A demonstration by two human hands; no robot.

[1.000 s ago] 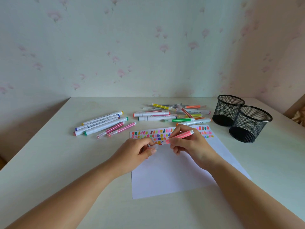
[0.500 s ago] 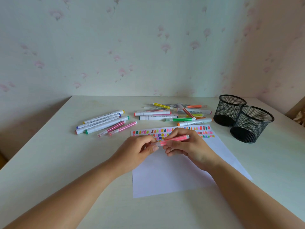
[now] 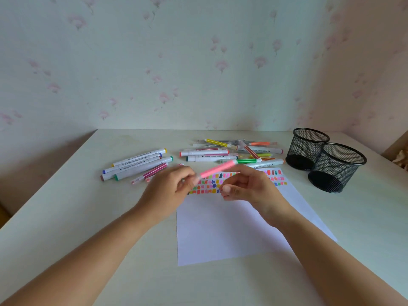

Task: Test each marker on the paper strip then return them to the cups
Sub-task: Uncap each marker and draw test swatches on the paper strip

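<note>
Floral wallpaper backs a pale table [image 3: 66, 217] on which a white paper sheet [image 3: 220, 228] lies. Its far edge carries the swatch band [image 3: 273, 177], already filled with rows of colour marks.

**Current state**
- The left hand [image 3: 170, 191] pinches the pink marker [image 3: 217, 168] by its near end. The marker is raised over the swatch band and slopes up and to the right.
- The right hand [image 3: 254, 188] hovers just beside the marker's far end with its fingers curled. Motion blur hides whether it touches the marker or holds anything, so its grasp cannot be told.
- One group of markers [image 3: 136, 164] lies to the left of the sheet, and a looser pile [image 3: 231, 152] lies beyond it.
- The rear cup [image 3: 309, 149] and the front cup [image 3: 337, 168] stand touching at the right, well apart from the hands. No marker shows in either.

**Step in hand**
The testing stage appears to be in progress, with the pink marker as the item in hand (its cap state is unreadable).

**Next move**
If the pink mark is already made, confirm that the cap is seated and then set the marker down. The return to the cups is likely to need a pass to the right hand, since both cups stand on that side.
</note>
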